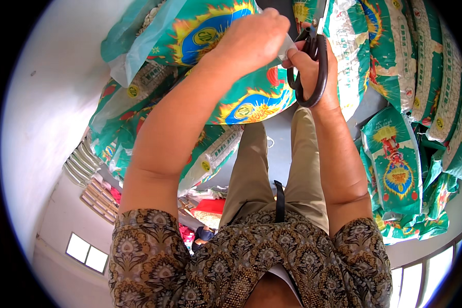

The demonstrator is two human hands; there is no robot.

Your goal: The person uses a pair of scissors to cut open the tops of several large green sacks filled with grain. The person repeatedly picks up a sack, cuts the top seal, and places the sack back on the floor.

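Note:
Both my hands meet at the mouth of a green printed plastic sack (254, 104). My left hand (260, 36) is closed in a fist at a strip of clear plastic (285, 47); its fingertips are hidden. My right hand (315, 73) carries a pair of scissors (312, 67) with dark handles, blades pointing away from me. Thumb and fingers of that hand also pinch the clear plastic. Before my legs bulges the sack, printed with a blue, flame-edged pattern.
More filled green sacks (396, 50) stand packed at the right. Flat printed bags (394, 161) lie in a pile nearer me. A white wall (50, 69) rises at the left, with other sacks (138, 96) against it. Behind me are wooden slats (98, 200) and another person (203, 235).

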